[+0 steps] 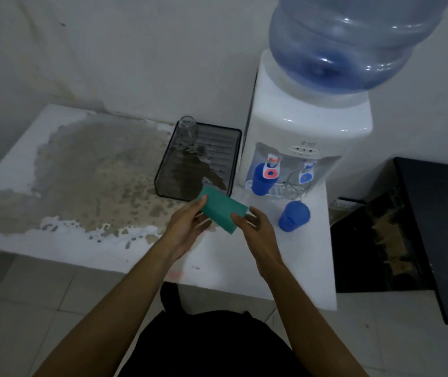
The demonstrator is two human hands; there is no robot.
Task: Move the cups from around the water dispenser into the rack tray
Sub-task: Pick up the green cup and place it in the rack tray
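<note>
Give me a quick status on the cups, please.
Both hands, left hand and right hand, on green cup near tray. One glass racked. Three cups remain by dispenser. Path clear.

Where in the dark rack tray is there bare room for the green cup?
The dark rack tray is bare right of and in front of the clear glass in its far left corner. The white water dispenser's bay is crowded: a blue cup, a clear glass.
</note>
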